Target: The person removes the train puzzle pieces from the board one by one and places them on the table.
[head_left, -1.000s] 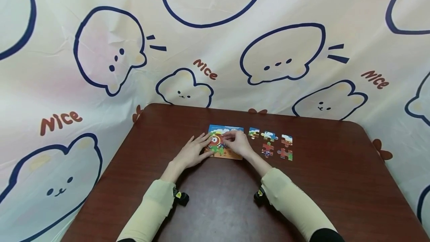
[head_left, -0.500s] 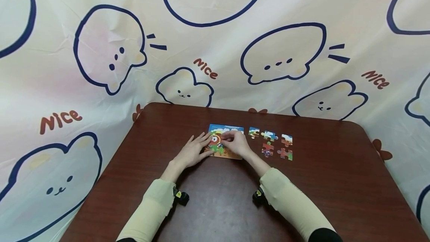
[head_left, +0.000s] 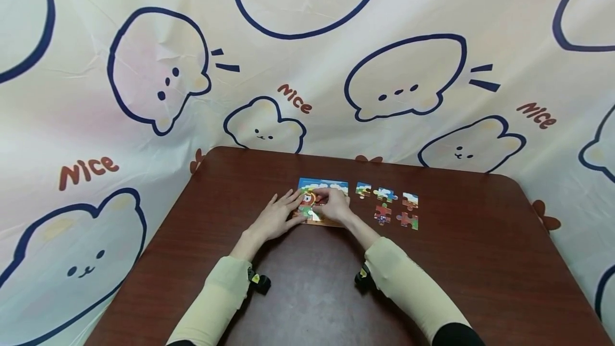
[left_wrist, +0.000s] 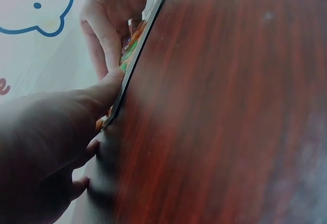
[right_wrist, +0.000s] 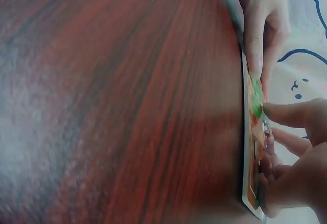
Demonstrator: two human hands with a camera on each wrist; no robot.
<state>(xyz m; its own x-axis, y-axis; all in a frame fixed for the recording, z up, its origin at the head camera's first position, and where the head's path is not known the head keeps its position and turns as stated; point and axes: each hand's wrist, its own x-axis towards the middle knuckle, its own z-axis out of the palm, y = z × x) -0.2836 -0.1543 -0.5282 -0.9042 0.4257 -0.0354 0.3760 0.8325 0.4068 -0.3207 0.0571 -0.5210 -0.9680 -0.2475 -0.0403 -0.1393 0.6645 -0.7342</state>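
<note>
A colourful jigsaw puzzle (head_left: 323, 182) with a blue sky strip along its top lies in its tray on the table. My left hand (head_left: 275, 219) rests over the puzzle's left edge, fingers spread and fairly straight, its thumb by the lower edge. Over the middle and right of the picture is my right hand (head_left: 335, 207). Its thumb and fingers pinch a puzzle piece (right_wrist: 265, 127) low over the tray, seen edge-on in the right wrist view. The hand hides much of the puzzle's right half.
Several loose puzzle pieces lie right of the tray, among them a red one (head_left: 382, 214) and a red and green one (head_left: 408, 220). The brown table (head_left: 307, 292) ends at the back against a printed cloth (head_left: 326, 79).
My right hand has shifted slightly left and its thumb and index finger have spread further apart over the puzzle. My left hand has stayed in place, as have the loose pieces.
</note>
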